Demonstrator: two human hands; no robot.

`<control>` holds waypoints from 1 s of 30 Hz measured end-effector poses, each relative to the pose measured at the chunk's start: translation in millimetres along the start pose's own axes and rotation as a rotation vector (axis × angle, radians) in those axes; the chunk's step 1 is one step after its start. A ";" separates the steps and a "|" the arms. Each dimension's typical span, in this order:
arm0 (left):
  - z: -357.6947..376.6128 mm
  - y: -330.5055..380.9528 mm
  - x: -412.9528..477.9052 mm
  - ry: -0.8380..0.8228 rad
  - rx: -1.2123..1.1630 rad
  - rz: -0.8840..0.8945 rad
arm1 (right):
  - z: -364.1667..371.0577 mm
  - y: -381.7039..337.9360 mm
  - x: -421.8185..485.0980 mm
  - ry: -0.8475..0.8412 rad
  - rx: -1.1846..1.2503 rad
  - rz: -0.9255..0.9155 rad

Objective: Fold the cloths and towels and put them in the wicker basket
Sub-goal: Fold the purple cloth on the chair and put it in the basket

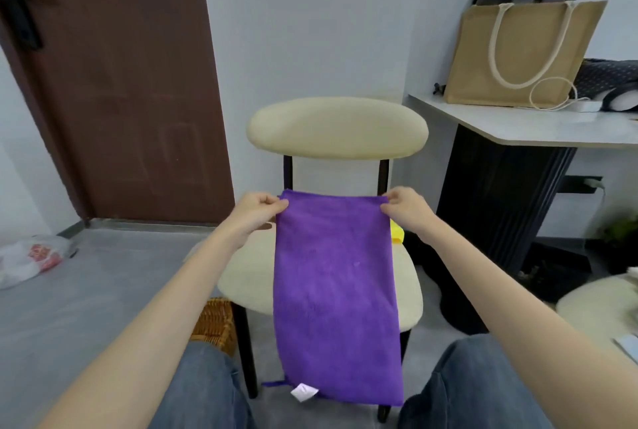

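Pinching purple towel [336, 290] top corners, left hand [257, 209] and right hand [405, 207], fingers curled tight

Plain purple microfibre towel [335, 290], white tag [303, 392]; cream padded chair [338, 128], black legs; honey-brown wicker basket [214, 325] left of it.

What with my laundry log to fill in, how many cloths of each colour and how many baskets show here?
purple cloth: 1
yellow cloth: 1, mostly hidden behind the purple one
wicker basket: 1
Total: 3
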State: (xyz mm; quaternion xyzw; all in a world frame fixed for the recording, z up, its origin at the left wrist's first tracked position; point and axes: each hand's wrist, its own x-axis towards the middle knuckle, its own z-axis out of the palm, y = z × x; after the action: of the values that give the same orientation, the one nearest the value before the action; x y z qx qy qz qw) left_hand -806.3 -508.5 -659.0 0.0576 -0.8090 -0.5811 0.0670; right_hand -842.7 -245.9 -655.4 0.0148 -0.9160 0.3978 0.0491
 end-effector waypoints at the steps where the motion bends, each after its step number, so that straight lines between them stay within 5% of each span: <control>1: 5.1 -11.0 3.4 -0.001 0.060 -0.008 | 7.1 10.1 1.0 -0.039 -0.034 0.036; 11: 44.6 -55.7 57.9 0.025 -0.211 -0.212 | 55.6 45.4 40.1 0.033 0.275 0.188; 30: 72.6 -83.7 128.0 0.006 -0.491 -0.243 | 91.7 82.3 93.9 0.159 0.514 0.206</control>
State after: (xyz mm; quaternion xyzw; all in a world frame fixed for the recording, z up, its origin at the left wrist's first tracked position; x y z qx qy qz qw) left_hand -943.8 -489.3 -756.0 0.1378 -0.6308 -0.7635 0.0113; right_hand -948.7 -255.6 -768.0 -0.0976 -0.7752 0.6196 0.0749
